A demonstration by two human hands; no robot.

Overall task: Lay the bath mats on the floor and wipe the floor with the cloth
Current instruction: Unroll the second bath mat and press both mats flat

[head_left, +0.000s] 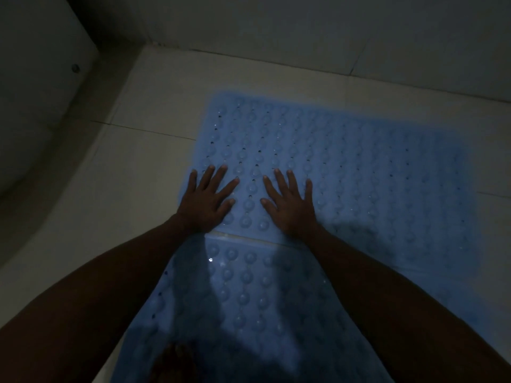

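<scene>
Two light blue rubber bath mats with rows of bumps and small holes lie flat on the pale tiled floor (143, 167). The far mat (373, 167) spreads to the right. The near mat (249, 294) runs toward me, its far edge meeting the far mat's near edge. My left hand (206, 201) presses flat on the far mat's near left corner, fingers spread. My right hand (290, 205) presses flat beside it, fingers spread too. No cloth is in view.
A white toilet base (33, 106) curves along the left side. A tiled wall (304, 31) stands behind the far mat. A bare foot (177, 360) rests at the near mat's bottom edge. The room is dim.
</scene>
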